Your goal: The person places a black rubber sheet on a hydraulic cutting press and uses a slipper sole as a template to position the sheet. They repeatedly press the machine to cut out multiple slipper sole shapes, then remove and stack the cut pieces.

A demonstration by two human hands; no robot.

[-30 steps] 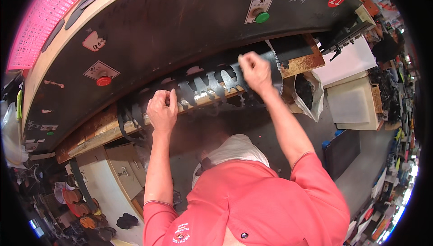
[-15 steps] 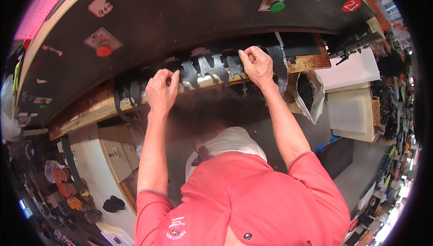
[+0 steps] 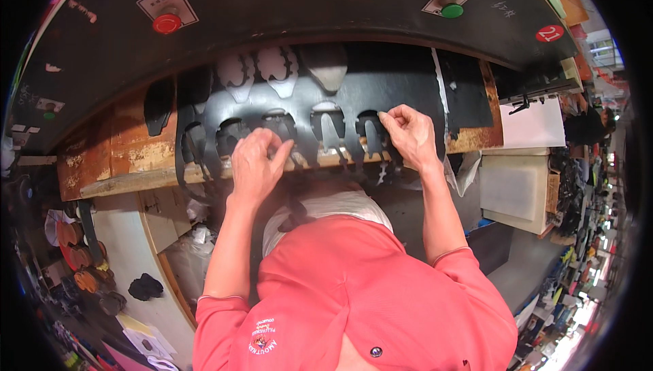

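Observation:
A broad black sheet (image 3: 401, 75) with a row of rounded cut-outs lies across a wooden board (image 3: 129, 184), its notched near edge hanging over the board's front. My right hand (image 3: 413, 136) pinches the sheet beside the rightmost cut-out, thumb and forefinger together. My left hand (image 3: 255, 167), somewhat blurred, has its fingers bent on a strip between cut-outs near the middle; its exact hold is partly hidden. Grey tongue-shaped pieces (image 3: 331, 129) show within the cut-outs. Farther back on the sheet are pale shoe-shaped outlines (image 3: 277, 72) and a grey pointed shape (image 3: 328, 72).
Over the board's far side stands a black machine front (image 3: 306, 4) with a red button (image 3: 166, 23) and a green button (image 3: 451, 10). At the right are a pale cabinet (image 3: 515, 187) and a white bag (image 3: 468, 172). A dark sole-shaped piece (image 3: 158, 106) lies at left.
More of the black sheet now shows in front of the machine, with the pale outlines in view. Both hands sit lower and farther right in the picture; the view itself has shifted.

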